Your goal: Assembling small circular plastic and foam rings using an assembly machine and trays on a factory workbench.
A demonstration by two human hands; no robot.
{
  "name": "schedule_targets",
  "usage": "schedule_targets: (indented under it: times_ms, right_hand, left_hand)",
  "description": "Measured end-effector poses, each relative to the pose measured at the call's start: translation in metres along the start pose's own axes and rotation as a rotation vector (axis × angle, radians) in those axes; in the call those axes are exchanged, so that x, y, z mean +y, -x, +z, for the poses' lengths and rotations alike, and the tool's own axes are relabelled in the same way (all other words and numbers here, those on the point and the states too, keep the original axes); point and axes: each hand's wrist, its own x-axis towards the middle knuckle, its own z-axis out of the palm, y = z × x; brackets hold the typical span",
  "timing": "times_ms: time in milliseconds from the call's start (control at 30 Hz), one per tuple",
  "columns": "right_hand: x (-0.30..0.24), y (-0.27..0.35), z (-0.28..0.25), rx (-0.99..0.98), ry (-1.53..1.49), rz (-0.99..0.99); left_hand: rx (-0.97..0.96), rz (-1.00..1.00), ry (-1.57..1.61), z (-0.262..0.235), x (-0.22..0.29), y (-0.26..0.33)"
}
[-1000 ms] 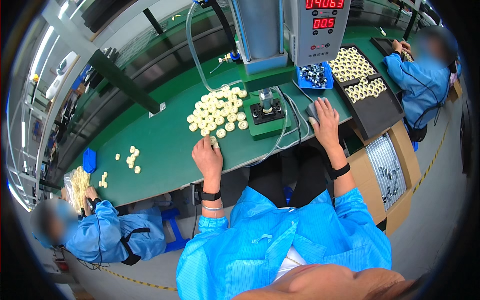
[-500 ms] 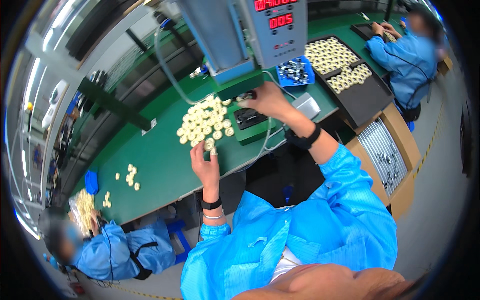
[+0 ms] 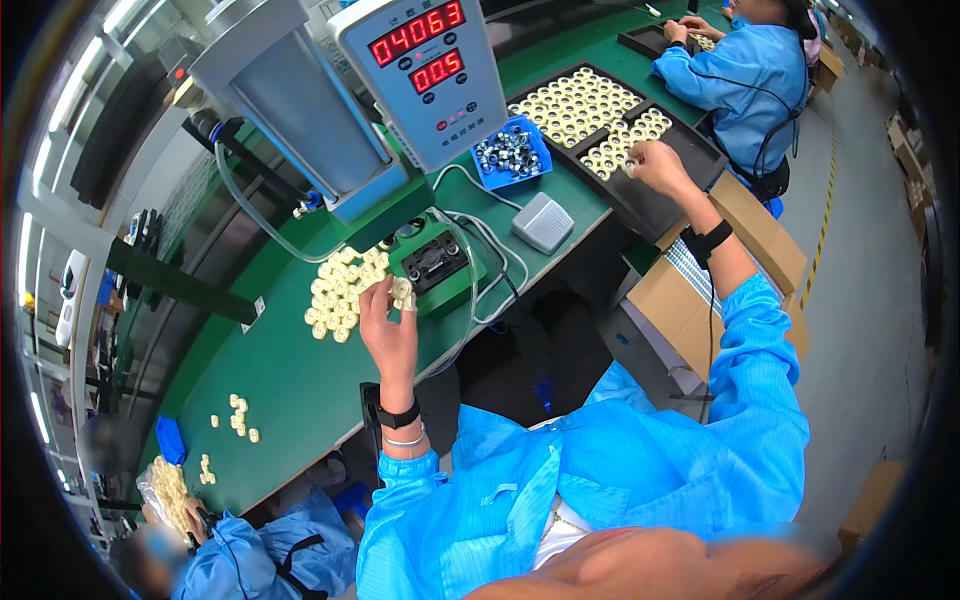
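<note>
My left hand [image 3: 388,328] pinches a cream round plastic part [image 3: 401,289] between thumb and fingertips, close to the press base. Beside it on the green table lies a pile of the same parts [image 3: 338,293]. The press [image 3: 378,195] stands over a black fixture [image 3: 436,262], with no hand at it. Over at the right, my right hand [image 3: 660,167] is at the black tray [image 3: 690,145], fingers closed at the end of the rows of cream parts with dark centres [image 3: 575,105]. A small pale part shows at its fingertips, partly hidden.
A blue bin of metal pieces [image 3: 512,153] sits behind a grey foot-pedal-like box [image 3: 543,222] with cables. The counter box [image 3: 420,80] rises beside the press. An open carton [image 3: 680,320] is below the tray. Co-workers in blue [image 3: 735,75] sit at both ends.
My right hand has left the press and moved right to the tray. My left hand still holds a cream part. The whole view has turned toward the right.
</note>
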Motion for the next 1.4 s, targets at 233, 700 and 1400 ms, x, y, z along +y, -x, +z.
schedule_targets:
  times_ms: [233,700,1400]
  right_hand:
    - [0.015,0.005,0.042,-0.074,-0.04,-0.124]
    - [-0.025,0.037,0.026,0.134,0.025,-0.2]
    - [-0.106,-0.099,0.148,0.091,0.315,-0.682]
  left_hand:
    - [-0.048,0.001,-0.004,0.025,0.001,-0.019]
    - [-0.149,-0.024,0.042,0.042,-0.015,-0.043]
    - [-0.066,0.093,-0.215,0.004,-0.008,-0.017]
